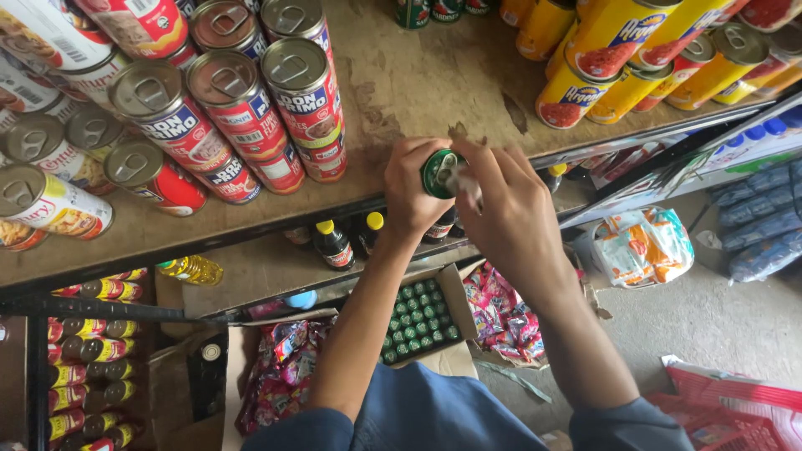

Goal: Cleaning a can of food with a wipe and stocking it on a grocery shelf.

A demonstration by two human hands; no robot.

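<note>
My left hand (pixel 411 194) grips a small green-topped can (pixel 439 173) at the front edge of a worn wooden shelf (pixel 401 79). My right hand (pixel 510 219) lies over the can's right side, fingers pressed on its top, with something pale and small under the fingertips. Both forearms reach up from the bottom of the head view. A cardboard box (pixel 420 320) packed with several green-capped cans sits open on the floor below my arms.
Stacked red-labelled tins (pixel 242 117) fill the shelf's left; yellow cans (pixel 614 58) lie at its right. Dark bottles with yellow caps (pixel 334 242) stand on the lower shelf. Pink snack packets (pixel 501 313), a white printed bag (pixel 643 246) and blue packs (pixel 764 221) lie around the floor.
</note>
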